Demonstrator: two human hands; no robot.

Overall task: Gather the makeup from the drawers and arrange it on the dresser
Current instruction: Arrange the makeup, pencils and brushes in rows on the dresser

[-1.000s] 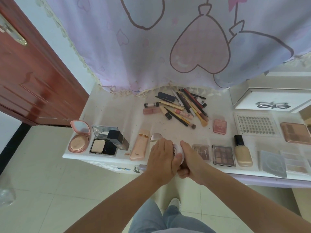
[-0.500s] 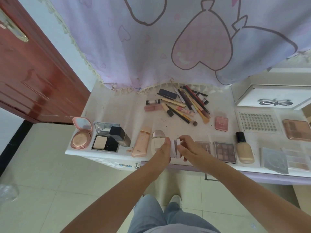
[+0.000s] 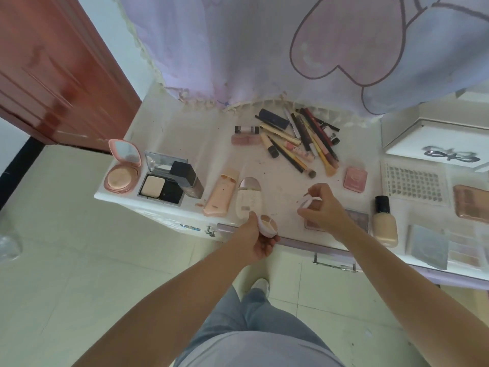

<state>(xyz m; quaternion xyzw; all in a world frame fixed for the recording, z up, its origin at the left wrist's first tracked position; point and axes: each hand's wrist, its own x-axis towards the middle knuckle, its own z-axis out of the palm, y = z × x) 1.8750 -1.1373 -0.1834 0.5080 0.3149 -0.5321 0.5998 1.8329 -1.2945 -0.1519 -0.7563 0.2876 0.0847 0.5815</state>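
My left hand [image 3: 256, 241] grips the base of a small round white concealer pot [image 3: 268, 225] with three skin-toned sections, at the front edge of the white dresser [image 3: 185, 152]. My right hand [image 3: 321, 207] holds the pot's white lid [image 3: 305, 203] a little to the right, above a small eyeshadow palette [image 3: 357, 219]. Makeup lies in a row along the front: a pink round compact [image 3: 122, 173], a black square compact [image 3: 162, 182], a peach tube [image 3: 221, 193], a white tube [image 3: 248, 198] and a foundation bottle [image 3: 384, 221].
A pile of pencils and brushes [image 3: 296, 139] lies at the back under a purple heart-print curtain [image 3: 291, 49]. A pink blush [image 3: 355, 176], a white grid tray [image 3: 414, 182] and more palettes [image 3: 447, 247] fill the right. A red-brown door [image 3: 53, 70] stands left. A drawer handle [image 3: 333, 262] juts below.
The round pot that both hands held together has come apart. My left hand has dropped to the front edge with the base, and my right hand has carried the lid off to the right.
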